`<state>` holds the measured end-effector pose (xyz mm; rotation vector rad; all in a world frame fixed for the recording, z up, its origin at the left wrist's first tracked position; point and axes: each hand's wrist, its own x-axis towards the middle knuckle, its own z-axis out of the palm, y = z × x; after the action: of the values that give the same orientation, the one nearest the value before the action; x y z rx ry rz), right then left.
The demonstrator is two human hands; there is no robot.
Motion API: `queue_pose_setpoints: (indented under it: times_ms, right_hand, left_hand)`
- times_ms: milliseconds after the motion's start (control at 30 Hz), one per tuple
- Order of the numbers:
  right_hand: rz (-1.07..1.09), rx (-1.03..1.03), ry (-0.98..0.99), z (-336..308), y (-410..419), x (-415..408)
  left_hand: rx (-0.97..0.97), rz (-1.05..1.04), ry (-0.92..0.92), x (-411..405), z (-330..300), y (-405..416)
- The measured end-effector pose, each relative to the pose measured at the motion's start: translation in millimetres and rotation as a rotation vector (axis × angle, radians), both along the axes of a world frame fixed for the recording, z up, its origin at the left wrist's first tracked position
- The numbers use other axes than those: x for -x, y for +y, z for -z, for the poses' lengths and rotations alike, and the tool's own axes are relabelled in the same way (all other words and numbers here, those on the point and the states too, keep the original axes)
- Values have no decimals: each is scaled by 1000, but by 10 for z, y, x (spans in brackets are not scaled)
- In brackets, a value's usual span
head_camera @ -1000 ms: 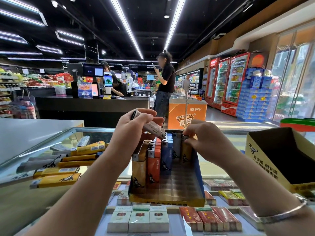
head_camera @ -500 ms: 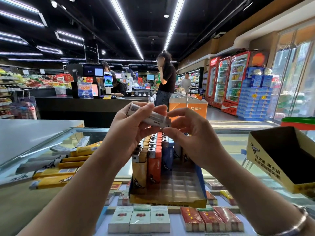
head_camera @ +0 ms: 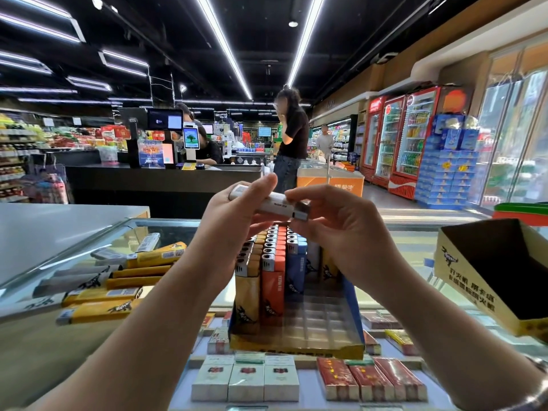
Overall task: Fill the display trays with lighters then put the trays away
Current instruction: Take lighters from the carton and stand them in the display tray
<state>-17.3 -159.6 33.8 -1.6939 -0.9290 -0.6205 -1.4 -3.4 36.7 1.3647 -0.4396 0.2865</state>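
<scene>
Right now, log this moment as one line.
left hand: grips grey lighter | right hand: pinches its metal end | display tray: part filled | loose lighters: left on glass counter

A display tray (head_camera: 353, 315) is set at the middle of the glass counter (head_camera: 415, 253), with lighters (head_camera: 272, 262) stood upright in its left and rear compartments. Loose lighters (head_camera: 118, 286) are laid flat towards the counter's left edge, and an open box (head_camera: 474, 280) is placed near its right edge. Above the tray, one lighter (head_camera: 267, 203) is held between the left hand (head_camera: 234, 215) and the right hand (head_camera: 341, 229).
</scene>
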Motion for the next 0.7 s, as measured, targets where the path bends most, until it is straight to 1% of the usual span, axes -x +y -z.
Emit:
queue_pose_setpoints:
  times_ms: [100,200,267,333,400,467,533,700]
  right_hand:
    - [45,-61,-25,-22,23,27]
    - [146,-194,-3,-69,-60,12]
    - [215,-288,33,-100,-148,-16]
    - [286,-334,57,-120,-234,-54]
    - [382,-282,49,-118,-304,-96]
    - [470,-148,20,-96,-344,-141]
    - [517,7,-11,-54,-345,-180]
    - [553,279,-118,70,-268,-236]
  left_hand:
    - [-53,-63,-8,9,15,-23]
    - [-197,-140,-35,18,36,-39]
    - [-305,-131,-28,15,33,-41]
    - [-383,-91,36,15,5,-38]
    - [-484,1,90,12,-10,-26]
    - [-643,101,111,24,-9,-15]
    - [-742,138,128,35,2,-18]
    - [-752,107,118,12,31,-43]
